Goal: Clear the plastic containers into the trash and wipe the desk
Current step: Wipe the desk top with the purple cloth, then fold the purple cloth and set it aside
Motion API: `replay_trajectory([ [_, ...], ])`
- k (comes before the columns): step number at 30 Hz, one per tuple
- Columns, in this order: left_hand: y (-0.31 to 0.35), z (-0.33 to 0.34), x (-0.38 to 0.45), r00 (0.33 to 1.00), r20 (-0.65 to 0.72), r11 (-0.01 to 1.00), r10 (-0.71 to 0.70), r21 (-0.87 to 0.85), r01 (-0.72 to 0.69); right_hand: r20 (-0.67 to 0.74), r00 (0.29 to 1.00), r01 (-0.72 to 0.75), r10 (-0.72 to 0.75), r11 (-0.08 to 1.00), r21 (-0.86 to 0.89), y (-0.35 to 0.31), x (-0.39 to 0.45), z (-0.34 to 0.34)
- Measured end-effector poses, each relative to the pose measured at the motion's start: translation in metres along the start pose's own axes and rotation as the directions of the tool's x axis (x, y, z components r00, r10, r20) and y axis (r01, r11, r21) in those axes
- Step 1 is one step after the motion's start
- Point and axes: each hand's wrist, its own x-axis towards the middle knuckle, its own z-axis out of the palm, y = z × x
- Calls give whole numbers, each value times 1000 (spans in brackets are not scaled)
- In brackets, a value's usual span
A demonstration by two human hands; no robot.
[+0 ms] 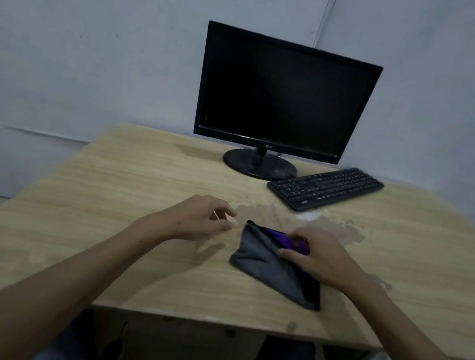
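My right hand (318,261) pinches the grey cloth (269,265) on the desk (105,191). My left hand (199,219) hovers beside it, fingers loosely curled, holding nothing.

1. "LG" logo stands on the lower bezel of the black monitor (286,94), at its middle.
2. The keyboard (325,188) has key markings too small to read.

Grey-purple cloth (267,261), black monitor (286,94)
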Motion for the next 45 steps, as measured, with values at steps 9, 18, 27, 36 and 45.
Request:
replay_trajectory([
  [9, 33, 26, 34, 980, -170, 991, 104, 96, -89, -68, 997, -5, 28, 947, 322, -20, 7, -26],
  [18, 66, -65, 19, 859, -481, 946, 175, -161, -282, -117, 993, 92, -27, 799, 594, -55, 9, -117],
  [27, 101, -153, 2, 865, -455, 767, 210, -472, -435, -186, 979, 198, -87, 645, 738, -80, 28, -176],
  [36, 113, -192, 0, 965, -255, 781, -52, -613, -120, -62, 989, 88, -136, 197, 976, -96, 43, -179],
  [45, 96, -181, 0, 937, -349, 701, -29, -675, -230, -130, 987, 142, -99, 126, 982, -104, 53, -183],
])
